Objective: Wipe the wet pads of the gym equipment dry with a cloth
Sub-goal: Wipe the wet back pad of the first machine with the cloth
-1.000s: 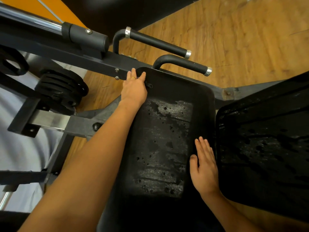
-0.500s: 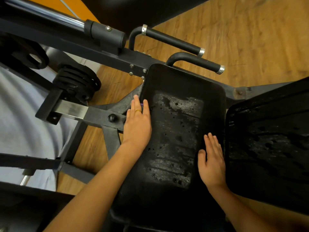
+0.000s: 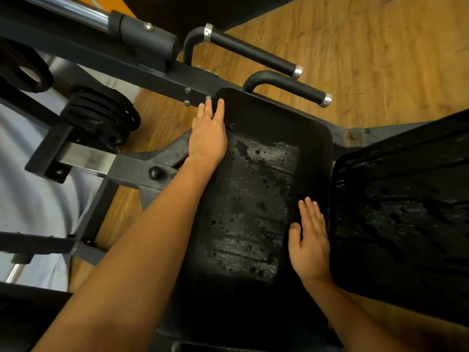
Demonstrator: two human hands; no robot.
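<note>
The left hand now lies flat at the far left corner of the middle pad, fingers straight and close together, their tips by the frame bolts. Half a second ago it lay halfway down that same left edge, and a second ago it was up at this corner, so it is sweeping back and forth along the rim. The right hand stays where it was, flat and fingers extended on the pad's right edge, next to the gap before the second pad. Neither hand grips anything that shows. The pad's centre looks the same as before, a glistening patch dotted with droplets, and the second pad is streaked with water too, so drying has probably barely begun. No cloth is visible; whether a thin one lies under either palm cannot be told. The near end of the middle pad sinks into shadow, the second pad is cut off at the right edge, and motion blur smears the machine frame on the left.
</note>
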